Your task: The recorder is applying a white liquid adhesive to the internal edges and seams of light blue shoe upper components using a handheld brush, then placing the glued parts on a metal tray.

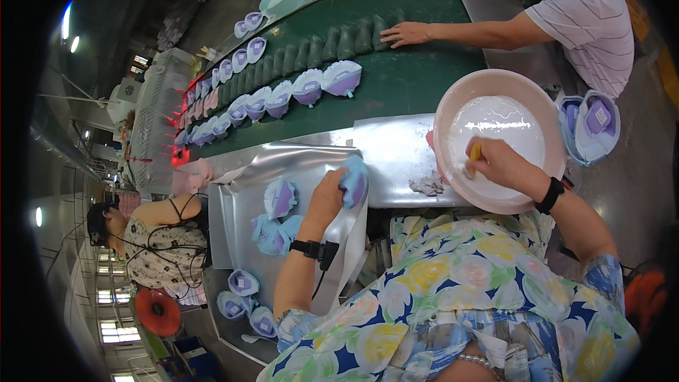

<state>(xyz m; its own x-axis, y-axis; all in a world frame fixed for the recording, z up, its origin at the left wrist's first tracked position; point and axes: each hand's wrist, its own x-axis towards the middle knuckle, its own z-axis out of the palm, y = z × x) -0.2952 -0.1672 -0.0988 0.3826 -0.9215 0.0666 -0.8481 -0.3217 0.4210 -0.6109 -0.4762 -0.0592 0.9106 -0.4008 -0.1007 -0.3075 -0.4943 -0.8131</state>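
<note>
My left hand (325, 200) is closed round a light blue and purple shoe piece (355, 182), soft and cupped in shape, above the edge of a shiny metal sheet (304, 163). A small brush with a yellow handle (476, 150) is pinched in my right hand (503, 164). Its tip points down inside a pale pink basin (451, 102) that holds white liquid (495, 117). Similar shoe pieces (281, 198) lie on the metal surface beside my left forearm, and more purple-and-blue ones (593, 127) sit right of the basin.
Beyond the basin, a green conveyor belt (417, 7) carries rows of dark shoe-shaped forms (345, 42) and blue-purple pieces (308, 87). Across it, a person's hand (407, 34) touches the end form. Another person (166, 240) is at the left. A crumpled rag (426, 185) lies near the basin.
</note>
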